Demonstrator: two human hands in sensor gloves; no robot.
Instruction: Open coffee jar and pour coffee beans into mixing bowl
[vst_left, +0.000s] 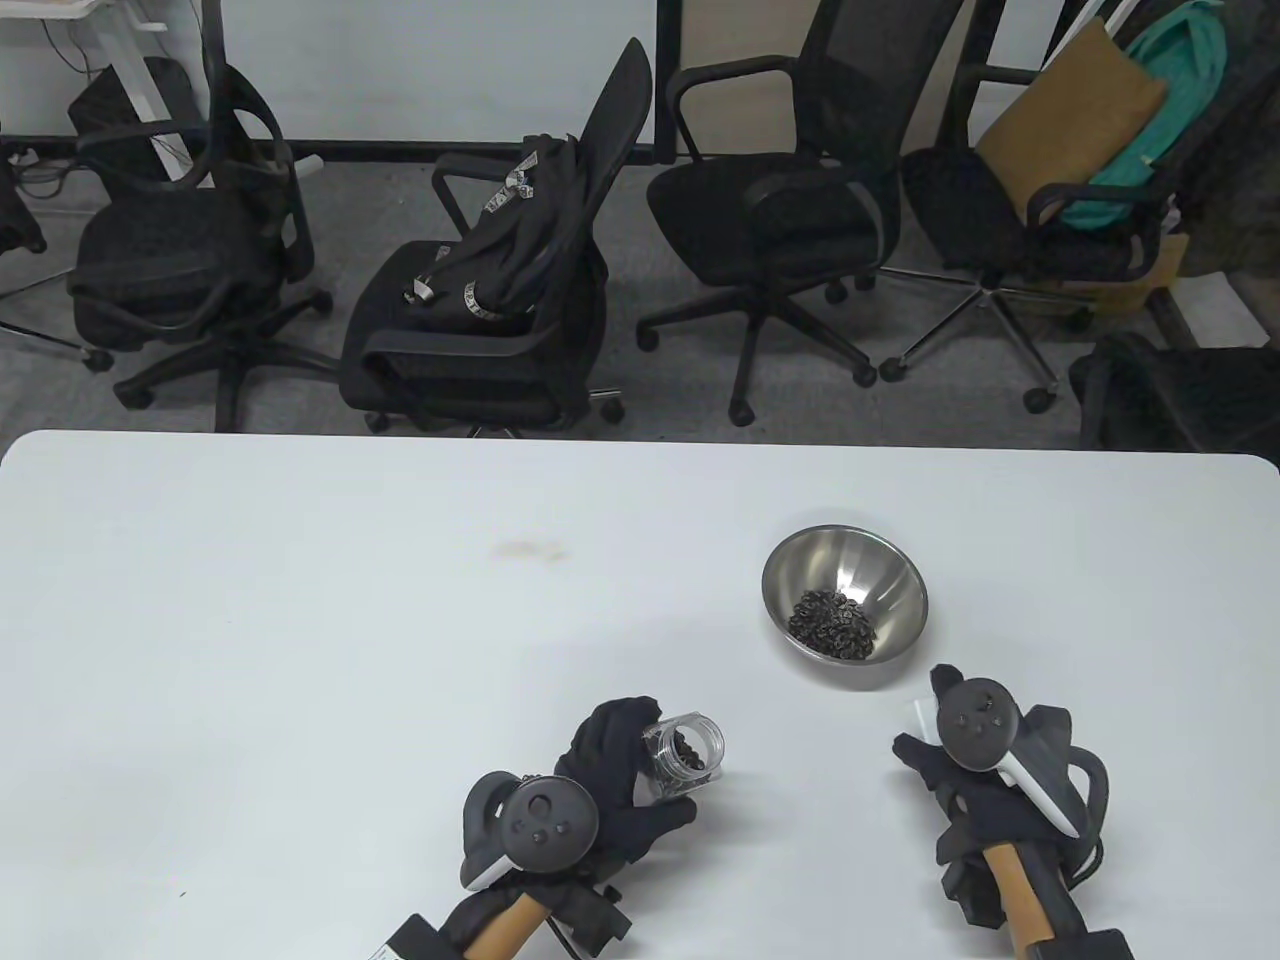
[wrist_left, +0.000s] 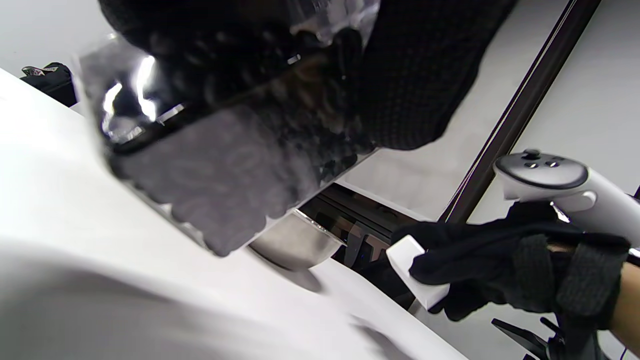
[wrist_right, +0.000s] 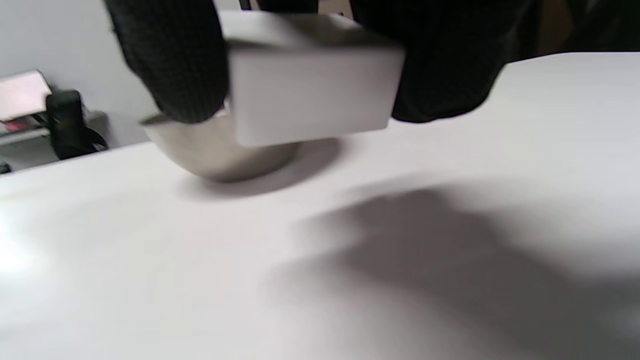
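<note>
In the table view, the left hand (vst_left: 620, 765) is gripping the open coffee jar (vst_left: 685, 748) near the front edge of the worktop (vst_left: 300, 620), its fingers wrapping around the clear body. The jar is tilting with its mouth facing up and to the right, and some coffee beans (vst_left: 683, 750) are sitting inside it. The mixing bowl (vst_left: 845, 603) is standing well apart to the right and farther back, with a pile of beans lying in its bottom. The right hand (vst_left: 985, 790) is hovering just in front of the bowl, and a white lid (vst_left: 917, 716) is showing at its fingers.

In the left wrist view, the jar (wrist_left: 215, 150) is filling the upper left, blurred, with the gloved fingers (wrist_left: 420, 75) curling around it. The bowl (wrist_left: 295, 242) is peeking out below it, and the right hand (wrist_left: 505, 270) is pinching the white lid (wrist_left: 415, 272).

In the right wrist view, the fingers (wrist_right: 170, 65) are closing on the white lid (wrist_right: 310, 95) from both sides, and the bowl (wrist_right: 220, 150) is sitting on the worktop just behind it.
</note>
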